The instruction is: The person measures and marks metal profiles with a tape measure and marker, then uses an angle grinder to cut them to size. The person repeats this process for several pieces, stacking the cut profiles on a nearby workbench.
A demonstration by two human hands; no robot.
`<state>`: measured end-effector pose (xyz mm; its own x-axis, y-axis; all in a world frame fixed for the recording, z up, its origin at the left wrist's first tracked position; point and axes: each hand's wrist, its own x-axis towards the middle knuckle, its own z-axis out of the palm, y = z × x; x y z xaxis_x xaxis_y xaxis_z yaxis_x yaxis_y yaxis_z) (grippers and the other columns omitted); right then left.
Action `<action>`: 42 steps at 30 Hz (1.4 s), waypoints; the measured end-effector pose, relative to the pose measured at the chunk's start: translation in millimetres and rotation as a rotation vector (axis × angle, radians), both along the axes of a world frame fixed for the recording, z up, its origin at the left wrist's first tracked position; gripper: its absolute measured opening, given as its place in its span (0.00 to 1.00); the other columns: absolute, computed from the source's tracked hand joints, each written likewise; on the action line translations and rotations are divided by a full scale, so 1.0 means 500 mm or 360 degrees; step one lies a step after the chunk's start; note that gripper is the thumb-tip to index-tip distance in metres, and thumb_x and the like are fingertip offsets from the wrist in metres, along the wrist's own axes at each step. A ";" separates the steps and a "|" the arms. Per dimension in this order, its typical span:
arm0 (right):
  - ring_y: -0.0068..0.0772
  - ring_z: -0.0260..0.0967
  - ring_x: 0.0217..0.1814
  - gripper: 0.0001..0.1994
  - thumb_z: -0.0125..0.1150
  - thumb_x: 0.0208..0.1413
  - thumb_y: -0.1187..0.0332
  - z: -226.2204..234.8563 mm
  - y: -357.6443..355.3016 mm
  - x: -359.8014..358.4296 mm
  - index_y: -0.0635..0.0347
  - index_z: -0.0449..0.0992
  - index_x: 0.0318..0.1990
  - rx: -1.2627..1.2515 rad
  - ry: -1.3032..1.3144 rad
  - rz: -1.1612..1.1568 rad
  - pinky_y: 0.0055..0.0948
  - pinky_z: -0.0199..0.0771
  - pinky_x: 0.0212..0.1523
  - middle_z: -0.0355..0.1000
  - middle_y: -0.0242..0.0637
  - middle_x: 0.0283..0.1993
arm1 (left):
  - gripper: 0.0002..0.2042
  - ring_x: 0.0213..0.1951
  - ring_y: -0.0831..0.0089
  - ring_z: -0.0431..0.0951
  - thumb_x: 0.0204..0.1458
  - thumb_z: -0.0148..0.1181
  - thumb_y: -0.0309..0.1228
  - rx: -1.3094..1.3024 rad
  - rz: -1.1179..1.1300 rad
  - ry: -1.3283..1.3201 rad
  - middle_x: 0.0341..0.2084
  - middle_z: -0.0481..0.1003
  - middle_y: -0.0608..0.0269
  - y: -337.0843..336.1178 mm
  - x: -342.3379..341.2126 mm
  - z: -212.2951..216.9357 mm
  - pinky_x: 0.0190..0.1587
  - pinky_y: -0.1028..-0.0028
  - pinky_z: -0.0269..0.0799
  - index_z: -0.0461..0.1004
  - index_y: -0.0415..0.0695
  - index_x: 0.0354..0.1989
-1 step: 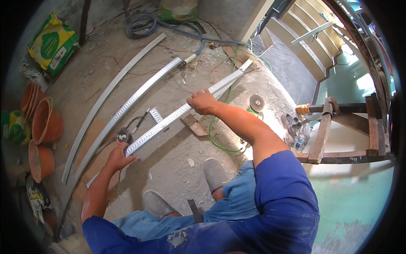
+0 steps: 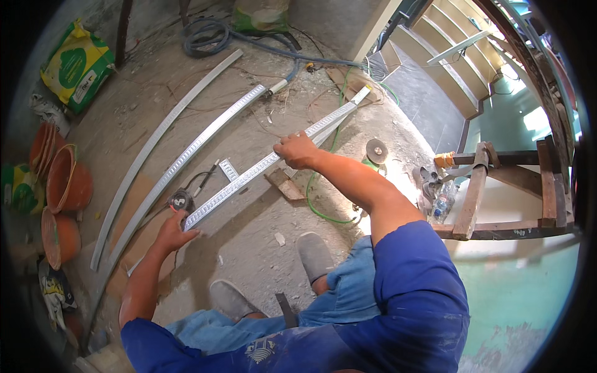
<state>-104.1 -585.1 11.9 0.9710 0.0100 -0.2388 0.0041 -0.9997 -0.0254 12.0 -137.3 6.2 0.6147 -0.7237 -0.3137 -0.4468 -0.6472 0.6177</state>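
Observation:
A long, slotted metal channel (image 2: pixel 249 173) runs slantwise in front of me, its near end at the left and its far end at the upper right. My left hand (image 2: pixel 175 231) is closed around the near end. Past its middle, my right hand (image 2: pixel 296 151) grips the channel from above, fingers wrapped over it. A round, dark tape measure (image 2: pixel 181 200) shows right beside my left fingertips; whether they touch it I cannot tell. A short slotted metal piece (image 2: pixel 228 169) lies just beyond the channel. Under the channel's far end, another pale strip (image 2: pixel 359 96) with a yellow tip sticks out.
Two more long metal channels (image 2: pixel 205 133) lie on the dusty floor beyond. A blue hose (image 2: pixel 208 40) coils at the back, and a green cord (image 2: pixel 313 202) loops near an angle grinder (image 2: pixel 377 152). Orange buckets (image 2: pixel 68 180) stand left; a wooden frame (image 2: pixel 479 193) stands right.

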 end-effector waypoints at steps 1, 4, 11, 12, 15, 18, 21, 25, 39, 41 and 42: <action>0.45 0.70 0.57 0.12 0.57 0.54 0.67 0.000 0.000 0.000 0.47 0.77 0.46 0.0000 -0.0010 0.0007 0.56 0.61 0.57 0.74 0.39 0.47 | 0.28 0.40 0.56 0.79 0.39 0.76 0.41 -0.0072 0.0001 0.0030 0.35 0.78 0.48 0.003 0.000 -0.006 0.43 0.64 0.72 0.72 0.39 0.46; 0.46 0.70 0.58 0.12 0.55 0.54 0.69 0.002 0.000 0.001 0.47 0.77 0.46 -0.0005 -0.0015 0.0022 0.57 0.61 0.57 0.74 0.39 0.48 | 0.26 0.37 0.64 0.78 0.40 0.75 0.40 -0.0119 0.0037 0.0125 0.32 0.78 0.52 0.006 -0.001 -0.010 0.42 0.66 0.72 0.73 0.37 0.43; 0.44 0.70 0.58 0.14 0.54 0.54 0.71 0.010 -0.010 0.021 0.46 0.77 0.47 -0.0008 0.0099 0.0039 0.58 0.61 0.57 0.75 0.36 0.48 | 0.18 0.33 0.74 0.76 0.47 0.71 0.38 -0.0044 -0.0109 0.0321 0.29 0.79 0.58 -0.001 0.026 0.003 0.40 0.69 0.72 0.79 0.38 0.41; 0.44 0.70 0.58 0.14 0.54 0.54 0.71 0.010 -0.010 0.021 0.46 0.77 0.47 0.0006 0.0115 0.0034 0.58 0.61 0.58 0.75 0.36 0.48 | 0.18 0.33 0.74 0.76 0.47 0.70 0.38 -0.0016 -0.0066 0.0362 0.29 0.79 0.58 -0.002 0.023 0.007 0.40 0.69 0.72 0.79 0.38 0.42; 0.44 0.71 0.57 0.14 0.54 0.54 0.72 0.007 -0.012 0.025 0.45 0.77 0.47 0.0025 0.0150 0.0021 0.58 0.61 0.57 0.76 0.36 0.47 | 0.19 0.34 0.74 0.77 0.49 0.69 0.39 0.0046 0.0023 0.0431 0.30 0.79 0.58 0.000 0.017 0.014 0.41 0.70 0.73 0.79 0.38 0.44; 0.44 0.72 0.56 0.14 0.54 0.54 0.72 0.003 -0.009 0.031 0.46 0.77 0.47 0.0068 0.0135 0.0069 0.57 0.63 0.56 0.76 0.36 0.47 | 0.19 0.34 0.72 0.77 0.49 0.68 0.39 0.0057 0.0033 0.0409 0.31 0.79 0.57 0.018 0.024 -0.002 0.42 0.69 0.73 0.79 0.38 0.44; 0.44 0.71 0.57 0.13 0.54 0.54 0.71 0.001 -0.006 0.030 0.46 0.77 0.47 -0.0006 0.0096 0.0115 0.56 0.64 0.56 0.75 0.36 0.47 | 0.20 0.37 0.65 0.79 0.48 0.69 0.39 0.0018 0.0023 0.0295 0.33 0.80 0.53 0.032 0.025 -0.015 0.43 0.67 0.73 0.78 0.38 0.45; 0.44 0.69 0.57 0.12 0.54 0.55 0.70 0.002 -0.018 0.014 0.47 0.77 0.45 -0.0026 -0.0114 0.0137 0.53 0.65 0.54 0.73 0.38 0.48 | 0.24 0.42 0.51 0.79 0.45 0.71 0.37 -0.0063 0.0054 -0.0136 0.38 0.78 0.47 0.003 0.011 0.015 0.46 0.62 0.73 0.75 0.38 0.48; 0.56 0.72 0.43 0.14 0.63 0.46 0.71 -0.048 -0.051 0.047 0.57 0.73 0.43 0.0088 -0.0297 0.0036 0.53 0.70 0.43 0.75 0.47 0.37 | 0.15 0.36 0.56 0.75 0.38 0.74 0.37 -0.0321 0.0000 -0.1199 0.29 0.73 0.57 -0.014 0.043 0.019 0.38 0.57 0.68 0.75 0.48 0.33; 0.56 0.72 0.45 0.18 0.69 0.43 0.67 -0.039 -0.072 0.027 0.53 0.73 0.43 0.0014 -0.0323 0.0006 0.54 0.69 0.42 0.75 0.45 0.38 | 0.16 0.40 0.58 0.74 0.40 0.72 0.39 -0.0138 -0.0070 -0.1166 0.32 0.73 0.59 -0.034 0.045 0.030 0.40 0.58 0.67 0.74 0.49 0.36; 0.55 0.72 0.47 0.18 0.71 0.42 0.66 -0.034 -0.077 0.024 0.53 0.71 0.41 -0.0085 -0.0253 -0.0049 0.55 0.68 0.44 0.74 0.44 0.40 | 0.16 0.40 0.59 0.73 0.40 0.72 0.38 -0.0202 -0.0061 -0.1223 0.33 0.71 0.60 -0.040 0.042 0.030 0.40 0.58 0.65 0.73 0.49 0.34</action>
<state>-92.1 -623.7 -4.9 0.9962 -0.0290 -0.0817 -0.0269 -0.9993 0.0262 33.1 -157.5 21.0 0.6001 -0.7506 0.2767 -0.7999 -0.5680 0.1938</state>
